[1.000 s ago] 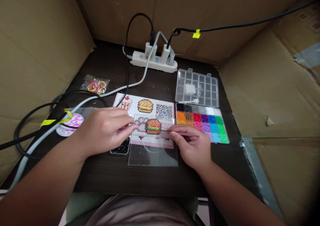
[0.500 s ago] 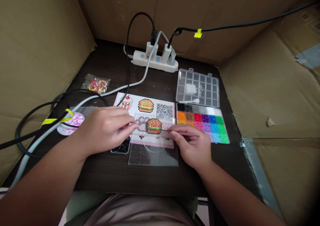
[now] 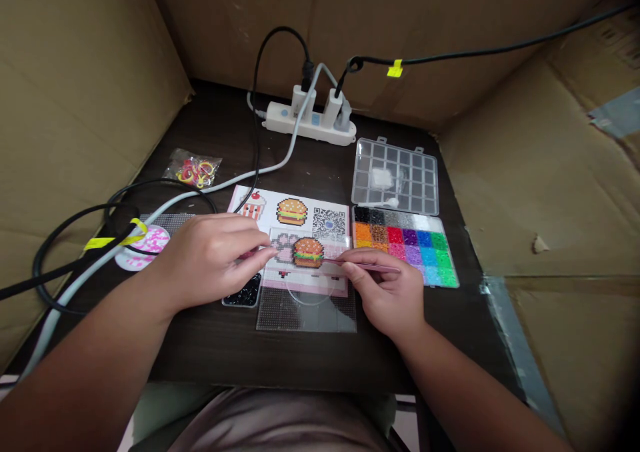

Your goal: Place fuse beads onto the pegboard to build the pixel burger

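Note:
A bead burger lies on a clear pegboard over a pink pattern sheet. My right hand pinches thin pink tweezers, whose tip points left at the burger's right edge. My left hand rests with its fingers pressed together at the pegboard's left edge, touching the spot beside a pale paw-shaped bead figure. A printed card with a cupcake, a burger and a QR code lies just behind. To the right sits an open bead box with coloured compartments.
The box's clear lid lies open behind it. A white power strip with plugs and cables stands at the back. A bag of coloured rings, a pink-and-white round piece and looped cables lie left. Cardboard walls surround the dark table.
Almost nothing differs. My right hand and the tweezers have shifted very slightly; the left hand stays in place.

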Motion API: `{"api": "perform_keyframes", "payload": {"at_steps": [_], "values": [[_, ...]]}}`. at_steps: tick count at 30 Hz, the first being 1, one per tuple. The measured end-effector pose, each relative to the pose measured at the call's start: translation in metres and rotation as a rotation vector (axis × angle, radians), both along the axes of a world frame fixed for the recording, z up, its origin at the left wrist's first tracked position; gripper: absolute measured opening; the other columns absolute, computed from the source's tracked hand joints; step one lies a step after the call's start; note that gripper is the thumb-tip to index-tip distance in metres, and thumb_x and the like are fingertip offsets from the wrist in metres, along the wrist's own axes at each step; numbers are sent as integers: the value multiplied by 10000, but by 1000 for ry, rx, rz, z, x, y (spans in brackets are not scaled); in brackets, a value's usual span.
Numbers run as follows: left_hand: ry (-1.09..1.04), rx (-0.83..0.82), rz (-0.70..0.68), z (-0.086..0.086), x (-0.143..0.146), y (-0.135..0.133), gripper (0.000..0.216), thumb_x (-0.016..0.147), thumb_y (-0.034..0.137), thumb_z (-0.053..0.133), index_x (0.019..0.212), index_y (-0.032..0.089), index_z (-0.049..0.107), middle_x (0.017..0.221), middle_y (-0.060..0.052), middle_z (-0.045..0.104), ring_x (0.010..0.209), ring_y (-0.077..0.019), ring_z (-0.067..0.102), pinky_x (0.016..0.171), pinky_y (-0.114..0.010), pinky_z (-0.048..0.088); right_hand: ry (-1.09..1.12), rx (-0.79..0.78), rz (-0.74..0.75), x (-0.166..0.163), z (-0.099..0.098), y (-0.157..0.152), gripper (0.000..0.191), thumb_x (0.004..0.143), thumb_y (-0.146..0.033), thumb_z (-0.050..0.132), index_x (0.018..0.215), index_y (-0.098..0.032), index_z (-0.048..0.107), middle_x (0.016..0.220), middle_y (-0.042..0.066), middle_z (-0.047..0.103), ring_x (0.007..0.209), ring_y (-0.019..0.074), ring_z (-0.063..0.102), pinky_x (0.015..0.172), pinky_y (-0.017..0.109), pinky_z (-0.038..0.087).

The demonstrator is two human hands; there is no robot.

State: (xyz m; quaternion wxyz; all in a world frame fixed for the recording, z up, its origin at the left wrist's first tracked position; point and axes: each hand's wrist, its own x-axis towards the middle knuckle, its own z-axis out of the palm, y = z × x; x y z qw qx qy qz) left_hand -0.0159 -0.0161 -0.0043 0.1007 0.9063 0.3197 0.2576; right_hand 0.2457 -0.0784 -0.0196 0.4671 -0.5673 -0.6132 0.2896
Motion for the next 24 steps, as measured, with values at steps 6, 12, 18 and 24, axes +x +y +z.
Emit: {"api": "perform_keyframes", "payload": {"at_steps": [6,12,18,24], "values": [[4,1,9,-1,0,0,171,901,260,573,816,169,690,766,-36,682,720,-165,633,675,-286,500,23,0,-32,0,0,0,66,783,-165,680,763,-208,727,770,23,763,714,172,730,650,266,607],[-7,-6,0,-1,0,0,165,904,252,569,832,169,693,758,-36,678,716,-161,627,662,-283,494,83,-33,-70,1,4,0,38,779,-198,696,773,-207,732,790,38,765,717,185,724,657,300,607],[-14,-42,16,1,0,-1,184,911,260,556,820,174,691,751,-34,678,713,-154,627,669,-282,495,235,-108,-118,6,5,-2,96,754,-275,748,803,-192,745,807,68,748,597,160,649,486,274,518],[-28,-47,21,3,1,0,158,907,251,573,822,179,684,749,-23,674,699,-140,600,632,-270,463,754,-246,-20,17,5,8,163,668,-262,822,774,-190,722,508,-27,584,369,49,388,358,196,293]]}}
